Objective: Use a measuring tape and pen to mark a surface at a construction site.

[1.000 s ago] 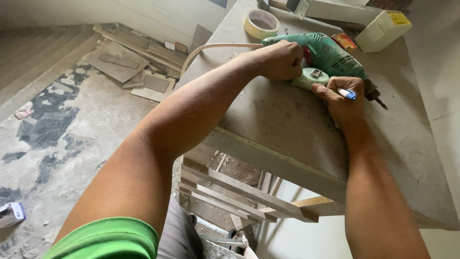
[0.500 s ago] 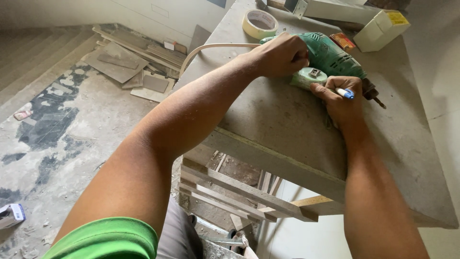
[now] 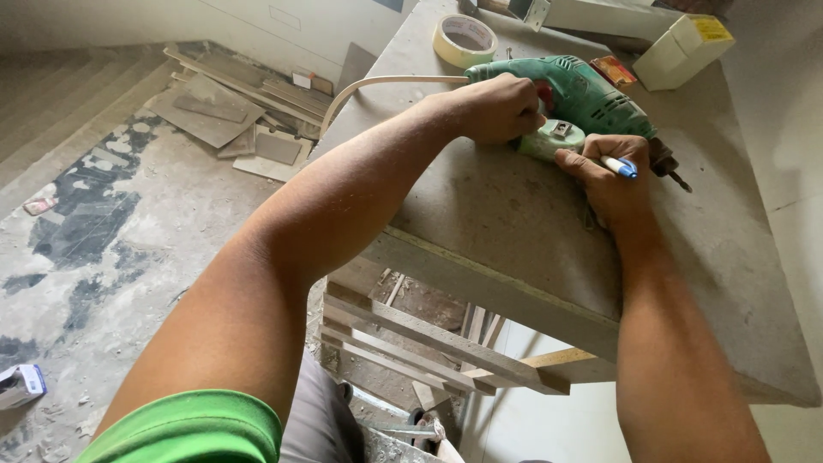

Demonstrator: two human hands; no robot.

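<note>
Hands are working at the grey counter [image 3: 514, 231]: left hand [image 3: 497, 107] is closing its grip on the rear of a green power drill [image 3: 587, 90] lying there. Right hand [image 3: 613, 171] is pinching a blue-capped marker [image 3: 619, 165], fingers touching a pale green round fitting [image 3: 550, 140] beside the drill.

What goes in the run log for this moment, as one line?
left hand: on green drill | right hand: holds blue pen, touches pale green part | tape roll behind | on bench
</note>
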